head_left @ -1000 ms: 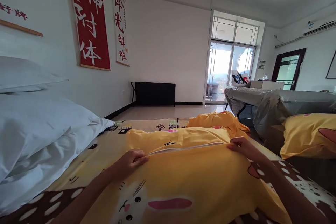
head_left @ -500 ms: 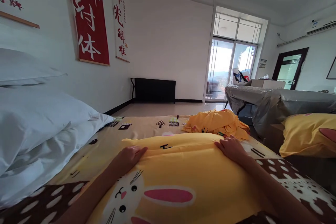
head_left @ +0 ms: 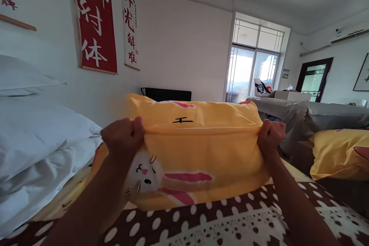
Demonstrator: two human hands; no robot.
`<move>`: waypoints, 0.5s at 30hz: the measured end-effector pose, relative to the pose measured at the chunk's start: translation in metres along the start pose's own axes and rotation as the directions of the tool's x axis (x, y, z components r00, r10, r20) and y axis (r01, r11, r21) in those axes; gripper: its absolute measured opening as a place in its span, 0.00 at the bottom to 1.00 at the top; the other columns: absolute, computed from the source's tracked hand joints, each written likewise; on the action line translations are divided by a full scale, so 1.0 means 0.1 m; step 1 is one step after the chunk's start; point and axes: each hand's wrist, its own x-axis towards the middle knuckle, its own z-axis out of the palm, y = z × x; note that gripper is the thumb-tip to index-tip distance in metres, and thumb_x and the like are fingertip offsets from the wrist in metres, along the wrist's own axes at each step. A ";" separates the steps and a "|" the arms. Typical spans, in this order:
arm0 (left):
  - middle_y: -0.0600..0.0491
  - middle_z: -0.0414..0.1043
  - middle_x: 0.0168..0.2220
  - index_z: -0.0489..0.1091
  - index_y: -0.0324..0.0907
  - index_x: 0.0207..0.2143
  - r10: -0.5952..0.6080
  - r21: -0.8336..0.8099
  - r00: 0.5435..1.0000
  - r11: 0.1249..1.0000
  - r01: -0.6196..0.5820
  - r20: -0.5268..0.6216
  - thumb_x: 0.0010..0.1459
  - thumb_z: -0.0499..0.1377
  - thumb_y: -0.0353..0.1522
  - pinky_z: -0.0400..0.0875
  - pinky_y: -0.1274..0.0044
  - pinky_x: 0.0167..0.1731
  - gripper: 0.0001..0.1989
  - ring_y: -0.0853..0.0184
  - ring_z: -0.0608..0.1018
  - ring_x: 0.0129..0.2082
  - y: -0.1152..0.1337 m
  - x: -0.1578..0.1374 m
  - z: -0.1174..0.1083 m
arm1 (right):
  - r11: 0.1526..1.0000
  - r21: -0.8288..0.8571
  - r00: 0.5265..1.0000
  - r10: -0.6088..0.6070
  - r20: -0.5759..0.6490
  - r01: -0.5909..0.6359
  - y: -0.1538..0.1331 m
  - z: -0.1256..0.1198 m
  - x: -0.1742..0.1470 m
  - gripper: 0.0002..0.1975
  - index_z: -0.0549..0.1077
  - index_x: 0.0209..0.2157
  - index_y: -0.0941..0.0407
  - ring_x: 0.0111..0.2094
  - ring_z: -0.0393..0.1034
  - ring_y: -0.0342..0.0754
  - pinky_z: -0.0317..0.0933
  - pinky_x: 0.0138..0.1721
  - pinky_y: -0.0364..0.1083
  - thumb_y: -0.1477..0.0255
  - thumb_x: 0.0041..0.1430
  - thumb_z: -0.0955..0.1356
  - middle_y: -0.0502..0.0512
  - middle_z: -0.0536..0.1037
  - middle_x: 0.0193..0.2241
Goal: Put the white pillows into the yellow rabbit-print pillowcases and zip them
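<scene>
A yellow pillow [head_left: 207, 153] in a case printed with a white rabbit and pink ears hangs between my two hands, raised off the bed. A seam or fold of the case runs taut across it, from one fist to the other. My left hand [head_left: 124, 134] is closed around the fabric at the left end of that fold. At the right end, my right hand [head_left: 271, 135] grips the fabric in a fist. The pillow's far edge stands above the fold and bears a small black mark. Fingertips of both hands are hidden in the cloth.
Beneath is a bed with a brown and cream spotted sheet [head_left: 201, 223]. White pillows [head_left: 43, 130] are stacked at the left against the wall. Another yellow pillow [head_left: 340, 153] lies at the right. Behind it stands a table under grey plastic covering [head_left: 305, 111].
Both hands have closed into fists and lifted the pillow up off the bed. It now blocks the view of the crumpled yellow cloth behind it.
</scene>
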 end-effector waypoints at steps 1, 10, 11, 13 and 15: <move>0.57 0.49 0.14 0.45 0.43 0.12 -0.019 -0.014 0.997 1.000 0.020 0.073 0.60 0.45 0.40 0.48 0.76 0.25 0.24 0.72 0.55 0.19 -0.05 -0.13 0.06 | 1.000 0.001 0.997 0.022 0.071 -0.023 0.02 0.04 -0.13 0.25 0.49 0.13 0.53 0.20 0.52 0.43 0.51 0.37 0.49 0.63 0.64 0.53 0.49 0.59 0.13; 0.54 0.65 0.15 0.61 0.41 0.13 0.069 -0.157 0.659 0.985 0.075 0.749 0.59 0.45 0.44 0.52 0.78 0.23 0.26 0.70 0.68 0.18 -0.23 -1.42 0.60 | 0.947 -0.130 0.759 0.314 0.571 -0.294 0.21 0.23 -1.95 0.28 0.60 0.14 0.53 0.21 0.64 0.49 0.56 0.34 0.49 0.57 0.64 0.50 0.56 0.70 0.14; 0.54 0.66 0.16 0.62 0.41 0.14 0.064 -0.152 0.635 0.985 0.084 0.769 0.60 0.44 0.44 0.53 0.78 0.24 0.26 0.69 0.69 0.20 -0.21 -1.41 0.60 | 0.941 -0.144 0.745 0.332 0.579 -0.307 0.26 0.23 -2.00 0.29 0.60 0.14 0.53 0.21 0.65 0.50 0.57 0.35 0.50 0.57 0.64 0.50 0.57 0.71 0.14; 0.53 0.67 0.18 0.62 0.41 0.15 0.050 -0.138 0.599 0.985 0.101 0.799 0.61 0.43 0.45 0.54 0.77 0.26 0.27 0.68 0.69 0.22 -0.17 -1.37 0.55 | 0.929 -0.175 0.717 0.364 0.594 -0.327 0.38 0.22 -1.99 0.28 0.61 0.14 0.52 0.23 0.66 0.51 0.56 0.38 0.50 0.57 0.64 0.51 0.57 0.72 0.15; 0.53 0.66 0.18 0.60 0.40 0.15 0.041 -0.133 0.563 0.983 0.124 0.825 0.61 0.43 0.45 0.53 0.76 0.26 0.27 0.68 0.67 0.22 -0.13 -1.32 0.48 | 0.914 -0.222 0.695 0.403 0.596 -0.339 0.43 0.19 -1.87 0.28 0.61 0.14 0.52 0.23 0.65 0.51 0.56 0.37 0.50 0.57 0.63 0.52 0.57 0.71 0.14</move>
